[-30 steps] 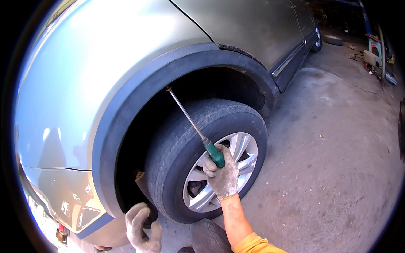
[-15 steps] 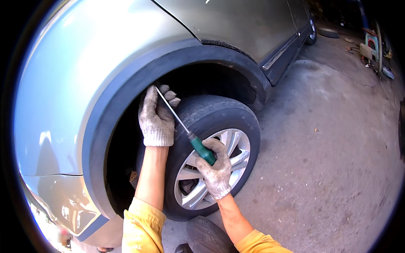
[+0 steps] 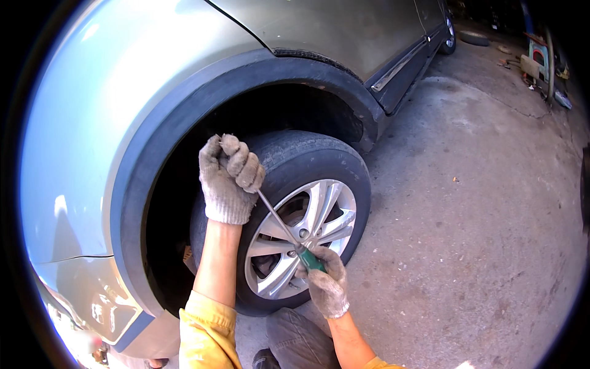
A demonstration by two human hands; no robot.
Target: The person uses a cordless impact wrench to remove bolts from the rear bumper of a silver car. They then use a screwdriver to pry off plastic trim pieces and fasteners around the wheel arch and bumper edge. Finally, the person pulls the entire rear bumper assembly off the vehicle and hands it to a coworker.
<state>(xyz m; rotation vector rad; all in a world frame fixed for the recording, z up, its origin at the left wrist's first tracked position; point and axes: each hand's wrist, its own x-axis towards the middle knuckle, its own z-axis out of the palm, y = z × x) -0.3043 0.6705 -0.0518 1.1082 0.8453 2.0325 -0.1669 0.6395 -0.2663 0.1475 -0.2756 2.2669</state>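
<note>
My gloved left hand is closed at the upper left of the tyre, just below the dark plastic arch trim. Its fingers wrap round the tip end of a long screwdriver, hiding the tip; whether a small piece is in them too, I cannot tell. Lower right, my gloved right hand grips the screwdriver's green handle, in front of the silver alloy wheel. The screwdriver slopes from lower right to upper left.
The car's pale, glossy body panel fills the left, with doors above. A concrete floor extends rightward. At the far right back lie a loose tyre and a clutter of stool and tools. My knee is at the bottom.
My left hand rose from low left to the screwdriver's tip end and closed there. The screwdriver's tip left the arch edge, and my right hand moved down and right with the handle.
</note>
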